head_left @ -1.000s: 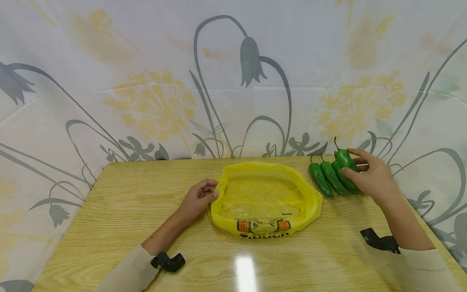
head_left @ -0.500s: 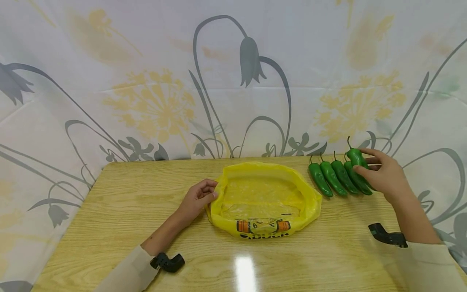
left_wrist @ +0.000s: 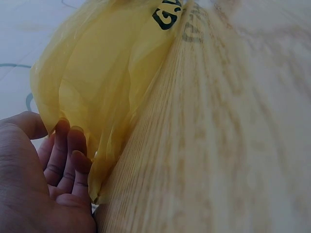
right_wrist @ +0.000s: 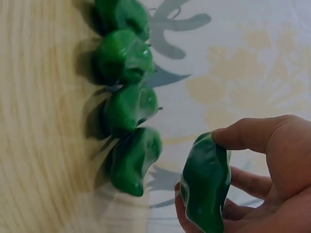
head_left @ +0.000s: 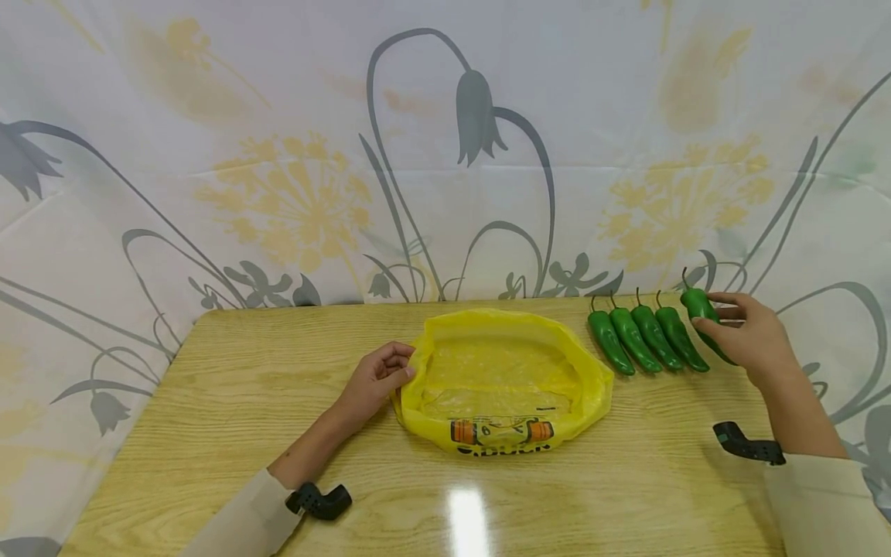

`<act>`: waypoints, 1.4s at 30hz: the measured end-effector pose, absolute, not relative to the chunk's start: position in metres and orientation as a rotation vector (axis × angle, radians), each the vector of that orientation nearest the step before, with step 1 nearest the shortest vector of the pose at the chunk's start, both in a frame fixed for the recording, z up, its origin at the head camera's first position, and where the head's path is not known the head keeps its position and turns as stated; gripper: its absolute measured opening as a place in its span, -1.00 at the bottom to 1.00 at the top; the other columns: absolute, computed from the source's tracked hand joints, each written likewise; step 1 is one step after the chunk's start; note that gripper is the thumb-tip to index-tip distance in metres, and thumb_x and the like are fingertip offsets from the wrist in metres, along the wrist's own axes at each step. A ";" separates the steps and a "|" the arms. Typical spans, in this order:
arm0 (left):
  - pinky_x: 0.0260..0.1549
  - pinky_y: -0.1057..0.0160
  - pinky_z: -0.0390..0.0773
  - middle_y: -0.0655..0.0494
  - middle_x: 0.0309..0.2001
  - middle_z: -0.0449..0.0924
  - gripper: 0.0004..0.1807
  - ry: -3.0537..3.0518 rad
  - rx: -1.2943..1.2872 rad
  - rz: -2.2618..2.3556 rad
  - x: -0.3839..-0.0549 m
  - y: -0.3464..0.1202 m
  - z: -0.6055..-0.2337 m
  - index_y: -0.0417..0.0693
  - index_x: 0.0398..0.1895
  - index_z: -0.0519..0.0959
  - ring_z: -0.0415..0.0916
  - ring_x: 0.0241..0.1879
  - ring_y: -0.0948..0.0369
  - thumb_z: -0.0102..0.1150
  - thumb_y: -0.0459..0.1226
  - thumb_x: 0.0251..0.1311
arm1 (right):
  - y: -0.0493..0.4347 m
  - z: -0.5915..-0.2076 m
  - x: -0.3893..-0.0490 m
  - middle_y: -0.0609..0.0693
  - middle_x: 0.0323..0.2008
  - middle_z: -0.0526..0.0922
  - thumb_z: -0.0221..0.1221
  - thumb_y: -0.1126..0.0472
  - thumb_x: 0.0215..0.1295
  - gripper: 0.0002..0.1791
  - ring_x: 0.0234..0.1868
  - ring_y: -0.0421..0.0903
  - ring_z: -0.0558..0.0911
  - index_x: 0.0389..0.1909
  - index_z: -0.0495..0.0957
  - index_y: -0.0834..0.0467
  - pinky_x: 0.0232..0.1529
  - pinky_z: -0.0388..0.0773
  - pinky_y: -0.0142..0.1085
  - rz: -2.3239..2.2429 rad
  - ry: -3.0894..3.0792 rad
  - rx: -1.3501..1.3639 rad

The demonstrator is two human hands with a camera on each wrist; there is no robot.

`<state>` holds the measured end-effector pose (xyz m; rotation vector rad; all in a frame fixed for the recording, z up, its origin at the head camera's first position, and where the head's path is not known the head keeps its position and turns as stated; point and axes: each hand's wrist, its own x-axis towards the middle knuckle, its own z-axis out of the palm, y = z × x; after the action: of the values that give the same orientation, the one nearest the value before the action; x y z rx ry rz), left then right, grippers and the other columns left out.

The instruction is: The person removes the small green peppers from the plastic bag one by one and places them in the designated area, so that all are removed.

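Observation:
My right hand [head_left: 755, 333] holds a green chili pepper [head_left: 700, 306] between thumb and fingers at the table's back right. In the right wrist view the held pepper [right_wrist: 206, 182] stands apart from the row. To its left, several more green chili peppers [head_left: 651, 337] lie side by side, stems pointing to the back. A yellow plastic bag [head_left: 592, 371] with its mouth spread open sits mid-table, printed on its near side. My left hand [head_left: 372, 383] pinches the bag's left rim. In the left wrist view, thumb and fingertips meet at the edge of the thin plastic [left_wrist: 97, 73].
The wooden table [head_left: 278, 371] ends at a floral cloth backdrop [head_left: 292, 116] just behind the peppers and the bag. A black wrist camera [head_left: 319, 501] sits on the left sleeve, and another black camera [head_left: 748, 445] on the right one.
My right hand has moved right along the row with the pepper, from above the other peppers to just past the row's right end, and lower. The left hand and bag stay put.

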<state>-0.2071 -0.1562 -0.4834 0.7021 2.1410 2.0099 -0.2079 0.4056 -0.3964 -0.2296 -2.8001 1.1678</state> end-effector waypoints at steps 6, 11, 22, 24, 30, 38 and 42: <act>-0.24 0.37 0.55 -0.02 -0.16 0.62 -0.67 2.144 0.703 2.006 -0.208 -0.156 -0.485 -0.45 0.22 0.49 0.56 -0.27 0.30 0.11 -0.41 0.52 | 0.417 -0.407 -0.211 0.62 0.39 0.26 0.09 0.00 0.62 -0.20 0.36 0.59 0.31 0.62 0.09 0.41 -0.18 0.58 -0.22 1.136 -2.808 -0.271; -0.26 0.38 0.54 -0.01 -0.17 0.63 -0.69 2.156 0.713 2.006 -0.208 -0.157 -0.485 -0.46 0.21 0.49 0.55 -0.28 0.30 0.10 -0.42 0.52 | 0.424 -0.417 -0.214 0.63 0.37 0.29 0.09 -0.01 0.62 -0.19 0.34 0.60 0.33 0.61 0.10 0.42 -0.37 0.40 -0.55 1.116 -2.808 -0.274; -0.27 0.37 0.54 0.03 -0.18 0.62 -0.69 2.177 0.697 1.992 -0.208 -0.157 -0.484 -0.41 0.21 0.51 0.54 -0.29 0.29 0.12 -0.42 0.51 | 0.433 -0.432 -0.221 0.67 0.32 0.31 0.07 -0.02 0.63 -0.20 0.27 0.61 0.38 0.57 0.13 0.47 0.07 0.50 0.32 0.973 -2.875 -0.290; -0.27 0.37 0.54 0.04 -0.18 0.62 -0.69 2.182 0.694 1.987 -0.208 -0.157 -0.484 -0.40 0.21 0.52 0.55 -0.29 0.29 0.12 -0.42 0.51 | 0.434 -0.435 -0.222 0.67 0.32 0.31 0.07 -0.03 0.63 -0.20 0.27 0.62 0.37 0.57 0.13 0.47 0.13 0.45 0.39 0.956 -2.881 -0.298; -0.27 0.36 0.55 0.03 -0.17 0.62 -0.69 2.170 0.697 1.991 -0.209 -0.157 -0.484 -0.40 0.22 0.51 0.56 -0.29 0.29 0.11 -0.41 0.51 | 0.432 -0.438 -0.224 0.66 0.29 0.36 0.08 0.00 0.62 -0.24 0.27 0.59 0.41 0.52 0.20 0.51 0.15 0.46 0.37 0.915 -2.867 -0.292; -0.28 0.37 0.54 0.02 -0.17 0.63 -0.69 2.153 0.702 2.000 -0.209 -0.156 -0.483 -0.41 0.22 0.52 0.55 -0.31 0.30 0.11 -0.42 0.51 | 0.426 -0.439 -0.224 0.65 0.33 0.34 0.02 -0.03 0.66 -0.24 0.32 0.58 0.39 0.52 0.19 0.52 0.20 0.45 0.36 0.944 -2.870 -0.301; -0.27 0.37 0.55 0.03 -0.17 0.63 -0.69 2.149 0.706 2.002 -0.208 -0.156 -0.484 -0.42 0.22 0.51 0.56 -0.29 0.30 0.11 -0.41 0.51 | 0.425 -0.438 -0.222 0.66 0.32 0.34 0.01 -0.03 0.67 -0.25 0.31 0.58 0.38 0.52 0.19 0.51 0.19 0.45 0.36 0.931 -2.875 -0.313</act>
<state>-0.2076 -0.1561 -0.4838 0.7063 2.1488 2.0018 -0.2223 0.4246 -0.4377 -0.3135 -2.8746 0.9306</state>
